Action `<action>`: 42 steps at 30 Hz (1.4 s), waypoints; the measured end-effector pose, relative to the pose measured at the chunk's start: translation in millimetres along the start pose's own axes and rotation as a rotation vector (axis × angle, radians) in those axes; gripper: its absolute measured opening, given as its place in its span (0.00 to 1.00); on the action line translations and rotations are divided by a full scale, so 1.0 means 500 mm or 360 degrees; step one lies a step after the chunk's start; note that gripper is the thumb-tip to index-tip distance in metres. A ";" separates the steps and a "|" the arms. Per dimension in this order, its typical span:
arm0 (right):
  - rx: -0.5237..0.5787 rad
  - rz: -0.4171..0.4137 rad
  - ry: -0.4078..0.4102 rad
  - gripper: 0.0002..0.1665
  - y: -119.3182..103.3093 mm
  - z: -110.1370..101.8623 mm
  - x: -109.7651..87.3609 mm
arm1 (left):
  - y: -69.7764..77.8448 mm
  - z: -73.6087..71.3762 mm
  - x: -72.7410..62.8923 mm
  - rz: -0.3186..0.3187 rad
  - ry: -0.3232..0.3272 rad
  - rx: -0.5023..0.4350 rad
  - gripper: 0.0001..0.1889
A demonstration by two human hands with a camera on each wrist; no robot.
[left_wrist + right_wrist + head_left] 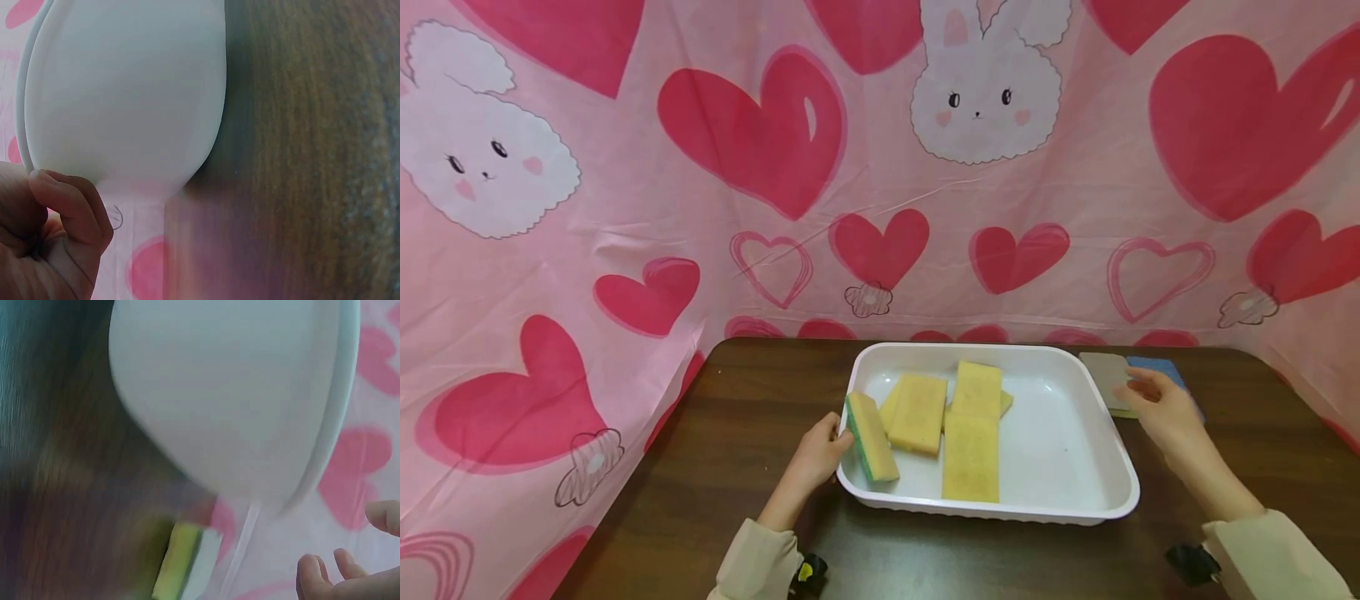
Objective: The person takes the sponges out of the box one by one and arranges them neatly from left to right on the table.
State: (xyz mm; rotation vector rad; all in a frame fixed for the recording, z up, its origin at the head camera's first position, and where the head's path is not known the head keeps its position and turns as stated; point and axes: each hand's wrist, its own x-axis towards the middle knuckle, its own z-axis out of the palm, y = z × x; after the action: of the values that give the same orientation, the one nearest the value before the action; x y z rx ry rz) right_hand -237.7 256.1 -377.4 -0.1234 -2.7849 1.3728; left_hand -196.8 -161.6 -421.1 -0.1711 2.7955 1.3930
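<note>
My left hand [817,454] pinches the left rim of a white tray [1060,475]; in the left wrist view its curled fingers [78,209] meet the rim's edge. Close to that hand, a yellow sponge with a green scouring layer [872,439] leans tilted against the tray's left wall. Several yellow sponges [919,414] lie in the tray's left half, some overlapping. Right of the tray, my right hand [1168,417] hovers with parted, loosely bent fingers and nothing between them. Beside it lie a grey-topped sponge [1101,377] and a blue-topped sponge [1159,367], partly hidden by the hand.
Dark brown wooden table [760,392] extends on both sides of the tray. A pink cloth with hearts and rabbits [880,183] hangs behind and to the sides. In the right wrist view, the grey-topped sponge [187,562] shows its yellow side near the tray's end.
</note>
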 end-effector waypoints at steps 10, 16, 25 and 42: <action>-0.0087 -0.0184 -0.0251 0.31 -0.053 0.085 -0.044 | 0.001 -0.001 -0.001 0.0004 -0.0001 -0.0002 0.07; -0.0137 -0.0191 -0.0420 0.26 -0.066 0.136 -0.057 | 0.001 -0.001 -0.001 0.0002 -0.0006 -0.0006 0.07; -0.0229 -0.0208 -0.0613 0.23 -0.071 0.192 -0.068 | -0.003 0.000 0.002 0.0007 -0.0011 -0.0004 0.06; -0.0202 -0.0280 -0.0916 0.15 -0.069 0.225 -0.087 | -0.001 0.000 0.001 0.0013 -0.0010 0.0003 0.06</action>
State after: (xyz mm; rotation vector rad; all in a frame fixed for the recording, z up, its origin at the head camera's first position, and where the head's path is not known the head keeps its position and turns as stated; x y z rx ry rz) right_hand -203.7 142.6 -418.3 0.5936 -3.2235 1.3575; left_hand -197.2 -162.1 -421.5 -0.1556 2.7956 1.3903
